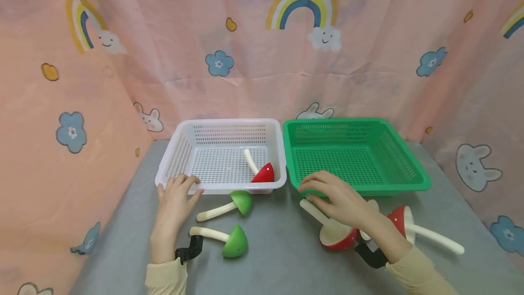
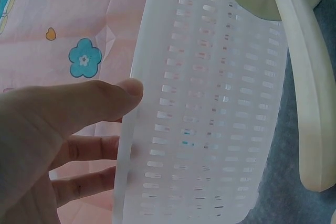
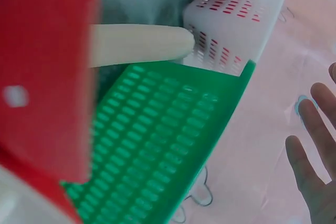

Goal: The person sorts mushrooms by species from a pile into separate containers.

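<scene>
My left hand (image 1: pixel 173 201) is at the front rim of the white basket (image 1: pixel 221 186), thumb (image 2: pixel 113 98) outside and fingers behind the rim, gripping it. Inside that basket lies a red toy mushroom (image 1: pixel 264 174). Two green toy mushrooms, an upper (image 1: pixel 241 201) and a lower (image 1: pixel 235 242), rest beside this hand. Over the front edge of the green basket (image 1: pixel 401 185) hovers my right hand (image 1: pixel 335 197), fingers spread and holding nothing. Below it are a red mushroom (image 1: pixel 341 239), another partly hidden by the arm, and a third (image 1: pixel 399 220) farther right.
Both baskets stand side by side at the back of the grey table (image 1: pixel 278 249). A pink printed curtain (image 1: pixel 254 90) hangs behind them and along both sides. In the right wrist view, a red cap (image 3: pixel 47 77) looms close to the camera.
</scene>
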Tool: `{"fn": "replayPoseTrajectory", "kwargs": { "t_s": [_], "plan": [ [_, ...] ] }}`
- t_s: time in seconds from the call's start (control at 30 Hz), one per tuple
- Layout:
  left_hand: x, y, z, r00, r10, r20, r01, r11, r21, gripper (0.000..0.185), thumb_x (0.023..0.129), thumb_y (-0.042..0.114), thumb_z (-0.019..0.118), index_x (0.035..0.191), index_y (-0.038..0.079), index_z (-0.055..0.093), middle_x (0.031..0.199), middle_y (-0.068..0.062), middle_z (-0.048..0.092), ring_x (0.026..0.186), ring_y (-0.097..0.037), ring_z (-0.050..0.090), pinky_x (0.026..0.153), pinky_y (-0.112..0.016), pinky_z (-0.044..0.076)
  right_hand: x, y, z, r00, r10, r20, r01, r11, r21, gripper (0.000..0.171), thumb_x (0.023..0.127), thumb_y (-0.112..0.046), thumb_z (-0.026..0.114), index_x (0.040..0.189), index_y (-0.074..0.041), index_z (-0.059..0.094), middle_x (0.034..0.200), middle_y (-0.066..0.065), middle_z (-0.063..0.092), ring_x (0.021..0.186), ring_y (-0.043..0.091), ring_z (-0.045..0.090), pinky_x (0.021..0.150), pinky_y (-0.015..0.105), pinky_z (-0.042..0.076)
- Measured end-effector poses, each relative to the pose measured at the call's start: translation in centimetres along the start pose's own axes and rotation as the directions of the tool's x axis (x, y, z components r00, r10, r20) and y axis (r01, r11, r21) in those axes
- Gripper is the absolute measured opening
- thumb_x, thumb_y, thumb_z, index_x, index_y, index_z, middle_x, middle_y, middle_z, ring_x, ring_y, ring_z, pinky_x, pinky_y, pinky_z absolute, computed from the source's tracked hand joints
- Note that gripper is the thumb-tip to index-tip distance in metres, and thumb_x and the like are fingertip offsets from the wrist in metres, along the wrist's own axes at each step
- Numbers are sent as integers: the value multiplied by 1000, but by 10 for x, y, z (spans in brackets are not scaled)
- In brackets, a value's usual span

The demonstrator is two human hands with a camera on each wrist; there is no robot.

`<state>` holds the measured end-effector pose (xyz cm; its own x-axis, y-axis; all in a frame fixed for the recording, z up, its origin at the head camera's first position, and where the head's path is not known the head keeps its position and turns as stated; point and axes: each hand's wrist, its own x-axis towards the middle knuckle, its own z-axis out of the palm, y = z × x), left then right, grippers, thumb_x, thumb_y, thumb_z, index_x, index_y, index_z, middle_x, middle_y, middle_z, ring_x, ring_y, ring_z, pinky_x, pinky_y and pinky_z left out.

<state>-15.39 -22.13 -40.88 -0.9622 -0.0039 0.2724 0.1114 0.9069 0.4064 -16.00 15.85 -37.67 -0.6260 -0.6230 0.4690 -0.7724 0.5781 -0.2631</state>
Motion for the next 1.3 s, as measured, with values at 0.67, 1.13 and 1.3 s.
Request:
{"fn": "replayPoseTrajectory", "kwargs": {
  "t_s": [0.67,1.13,1.3],
  "plan": [
    [1,2,0,1000,7,-3,-7,1000,2,20,88,20,70,105,12,66,104,-9,62,109,-37,52,104,-78,15,-66,-2,-12,998,48,46,-47,999,-24,34,70,-8,82,95,-26,69,101,-16,63,93,5,57,75,25,50],
    [0,1,0,1000,9,-12,-9,1000,2,20,87,20,69,106,12,66,105,-9,62,108,-37,52,103,-78,16,-96,8,-1,997,13,80,-10,999,-35,35,64,-10,85,92,-24,68,96,-19,61,88,3,55,79,12,42],
    [0,1,0,1000,-2,-9,2,1000,4,20,87,21,70,106,12,66,106,-10,62,109,-37,52,103,-78,16,-101,12,4,998,-20,55,26,993,-111,37,60,-12,86,89,-26,67,94,-19,60,89,4,54,84,18,37]
  ]
}}
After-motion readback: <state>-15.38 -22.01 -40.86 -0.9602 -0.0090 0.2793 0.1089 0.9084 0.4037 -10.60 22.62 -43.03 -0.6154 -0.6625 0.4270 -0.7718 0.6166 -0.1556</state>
